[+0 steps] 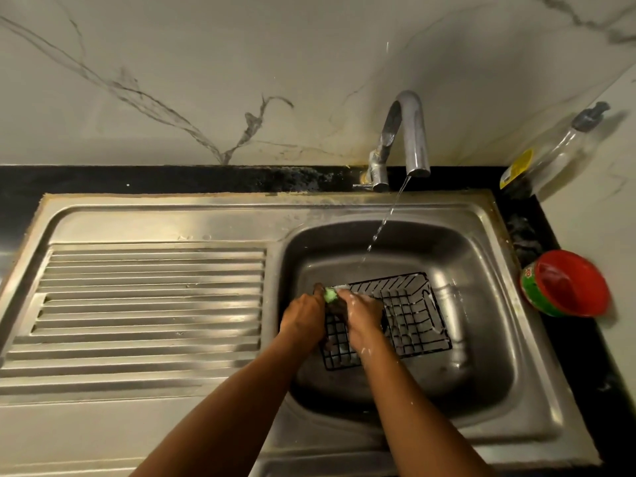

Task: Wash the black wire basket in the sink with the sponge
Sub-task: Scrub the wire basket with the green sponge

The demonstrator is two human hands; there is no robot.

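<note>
Both hands work the stiff, light, soap-slick black wire basket (395,318) in the sink (481,339): left hand (303,316) clamps its rim, right hand (361,316) closed around the green sponge (330,295).

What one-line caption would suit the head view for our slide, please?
Both hands scrub a black wire basket with a green sponge in the sink.
</note>
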